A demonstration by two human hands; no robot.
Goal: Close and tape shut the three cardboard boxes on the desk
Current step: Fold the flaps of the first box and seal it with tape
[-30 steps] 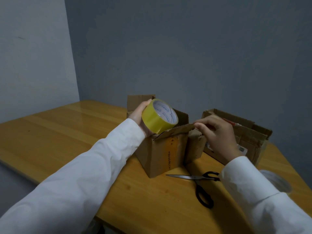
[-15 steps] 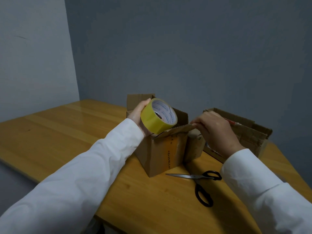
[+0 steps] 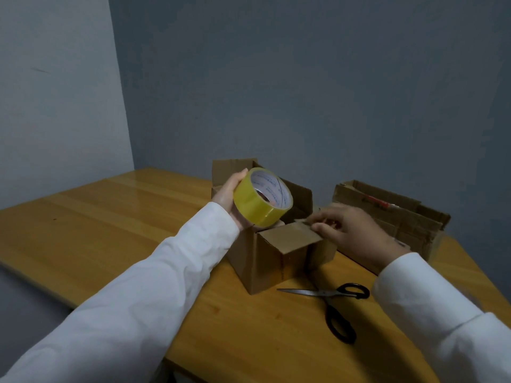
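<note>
Cardboard box [image 3: 265,258], the small one, stands near the middle of the wooden desk [image 3: 110,217] with its far flaps upright and its near flap [image 3: 290,237] folded down over the opening. On that flap's right edge the right hand [image 3: 356,233] has its fingers bent, thumb and forefinger seemingly pinching the cardboard, though blur makes the contact hard to judge. Above the box's left side, the left hand [image 3: 229,200] grips a roll of yellow tape [image 3: 262,200], fingers wrapped round its outer band, the roll tilted so its white core faces far right. A second, wider cardboard box [image 3: 401,217] sits open to the right, behind the right hand. Black-handled scissors [image 3: 331,302] lie flat on the desk just near the small box, blades pointing left. Both arms wear white sleeves [image 3: 166,272].
</note>
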